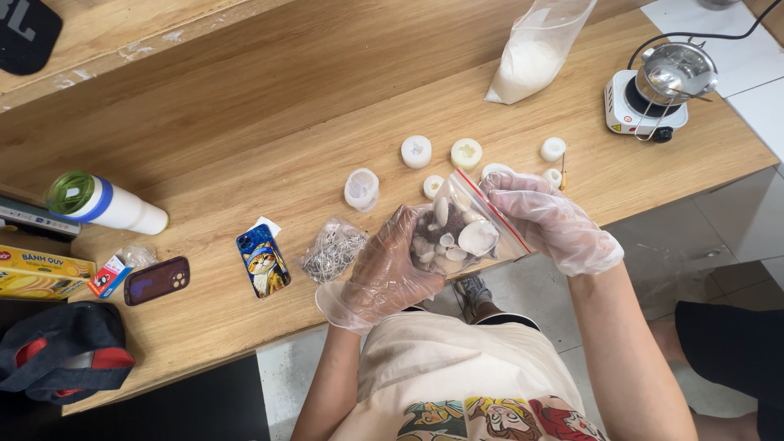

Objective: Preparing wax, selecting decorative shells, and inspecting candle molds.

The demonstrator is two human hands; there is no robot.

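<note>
Both my hands wear thin clear plastic gloves. My left hand (382,273) cups the bottom of a clear zip bag of seashells (457,233), held just above the front edge of the wooden table (269,122). My right hand (549,219) grips the bag's top by its red zip strip. The shells inside are white, cream and brown. Several small round white moulds (416,151) lie on the table just behind the bag.
A small clear bag of metal bits (332,249) lies left of my hands, beside two phones (262,260) (156,280). A bag of white powder (532,57) and a small electric hotplate with a metal cup (653,94) stand far right. A white bottle (106,204) lies far left.
</note>
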